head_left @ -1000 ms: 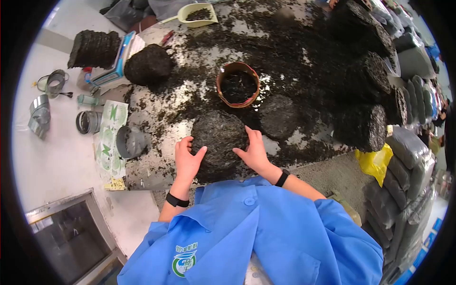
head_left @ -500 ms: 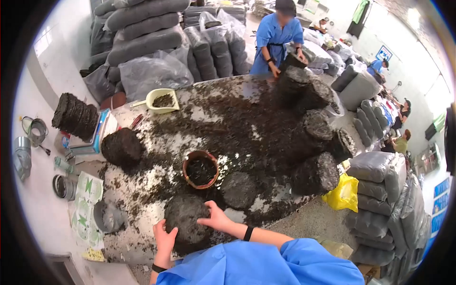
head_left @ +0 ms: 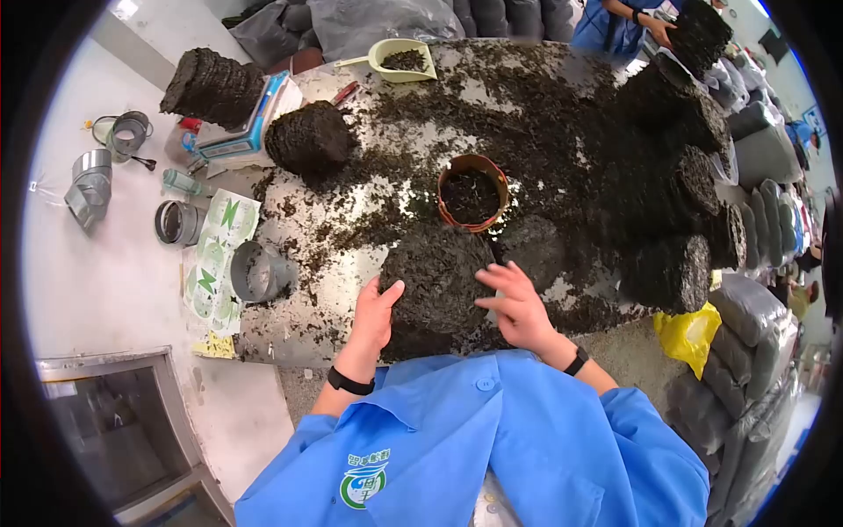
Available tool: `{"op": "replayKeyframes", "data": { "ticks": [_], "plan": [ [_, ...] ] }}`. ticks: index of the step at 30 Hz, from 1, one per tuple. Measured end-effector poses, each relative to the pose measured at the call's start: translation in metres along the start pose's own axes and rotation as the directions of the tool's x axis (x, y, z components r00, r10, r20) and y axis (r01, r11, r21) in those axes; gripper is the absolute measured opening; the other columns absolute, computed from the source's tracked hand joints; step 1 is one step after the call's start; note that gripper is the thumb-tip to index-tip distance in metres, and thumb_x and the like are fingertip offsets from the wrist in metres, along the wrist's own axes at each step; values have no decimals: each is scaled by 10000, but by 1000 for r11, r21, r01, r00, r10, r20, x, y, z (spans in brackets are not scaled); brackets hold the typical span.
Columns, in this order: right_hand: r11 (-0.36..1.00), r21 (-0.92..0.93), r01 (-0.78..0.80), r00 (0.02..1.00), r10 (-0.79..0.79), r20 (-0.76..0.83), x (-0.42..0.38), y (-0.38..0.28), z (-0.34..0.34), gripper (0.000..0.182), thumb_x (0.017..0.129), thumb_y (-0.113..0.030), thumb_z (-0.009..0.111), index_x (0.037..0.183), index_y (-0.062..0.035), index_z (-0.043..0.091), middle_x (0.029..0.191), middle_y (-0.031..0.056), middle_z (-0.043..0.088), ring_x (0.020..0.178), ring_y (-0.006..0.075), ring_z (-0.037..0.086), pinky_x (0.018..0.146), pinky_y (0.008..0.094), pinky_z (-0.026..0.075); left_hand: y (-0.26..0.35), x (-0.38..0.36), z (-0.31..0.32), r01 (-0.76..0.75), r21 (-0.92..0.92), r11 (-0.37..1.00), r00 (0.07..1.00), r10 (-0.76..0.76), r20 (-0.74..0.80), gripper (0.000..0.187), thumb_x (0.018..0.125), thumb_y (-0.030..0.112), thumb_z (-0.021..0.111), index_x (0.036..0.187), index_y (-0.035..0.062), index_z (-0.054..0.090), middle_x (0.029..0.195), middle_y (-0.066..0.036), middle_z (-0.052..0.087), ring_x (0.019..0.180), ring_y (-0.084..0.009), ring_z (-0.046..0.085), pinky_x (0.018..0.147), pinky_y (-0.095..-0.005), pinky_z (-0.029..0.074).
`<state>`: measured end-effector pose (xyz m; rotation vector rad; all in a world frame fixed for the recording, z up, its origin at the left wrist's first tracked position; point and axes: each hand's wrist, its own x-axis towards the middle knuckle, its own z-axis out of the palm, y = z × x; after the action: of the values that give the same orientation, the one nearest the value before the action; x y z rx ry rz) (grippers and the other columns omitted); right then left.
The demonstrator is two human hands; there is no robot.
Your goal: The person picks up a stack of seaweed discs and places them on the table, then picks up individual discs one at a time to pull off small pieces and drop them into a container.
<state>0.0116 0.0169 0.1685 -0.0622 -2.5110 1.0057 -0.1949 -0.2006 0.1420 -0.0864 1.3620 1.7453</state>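
Note:
A dark, rough, round cake [head_left: 439, 279], which looks like pressed dried seaweed, lies in front of me near the table's close edge. My left hand [head_left: 376, 312] grips its left edge, thumb on top and the other fingers partly hidden. Over its right edge is my right hand [head_left: 518, 307], fingers apart and slightly blurred, holding nothing. Another flat dark cake [head_left: 529, 250] rests just to the right. Beyond them stands a reddish-brown ring [head_left: 474, 227] with loose dark flakes inside.
Dark flakes cover much of the table [head_left: 329, 329]. Stacked cakes stand left [head_left: 307, 139] and right [head_left: 667, 272]. A pale scoop [head_left: 404, 75] holds flakes at the back. A metal collar [head_left: 263, 272] sits left, a yellow bag [head_left: 687, 338] right. A co-worker's hand [head_left: 657, 28] holds a dark stack.
My view has tilted down and shifted, so the table sits higher. My right hand has moved from the cake's top to its right edge, fingers spreading. The co-worker's stack is lifted higher.

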Motion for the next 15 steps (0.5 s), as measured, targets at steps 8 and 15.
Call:
{"op": "replayKeyframes", "data": {
  "ticks": [8,15],
  "plan": [
    [-201,930,-308,613,706,355,-37,12,3,564,942,-103,678,1446,-14,439,1373,144,591,1285,302,566,1110,461,450,-19,-3,55,-25,-12,1000,986,26,165,377,985,70,638,1340,-2,531,1260,-90,650,1120,-175,627,992,-343,499],
    [-430,887,-170,489,745,454,-32,2,-9,446,971,-40,609,1404,-20,506,1386,172,585,1257,332,588,1069,536,490,-27,0,108,-356,256,899,933,356,47,360,977,88,657,1300,-11,531,1214,-94,630,1093,-173,598,962,-313,473]
  ]
}}
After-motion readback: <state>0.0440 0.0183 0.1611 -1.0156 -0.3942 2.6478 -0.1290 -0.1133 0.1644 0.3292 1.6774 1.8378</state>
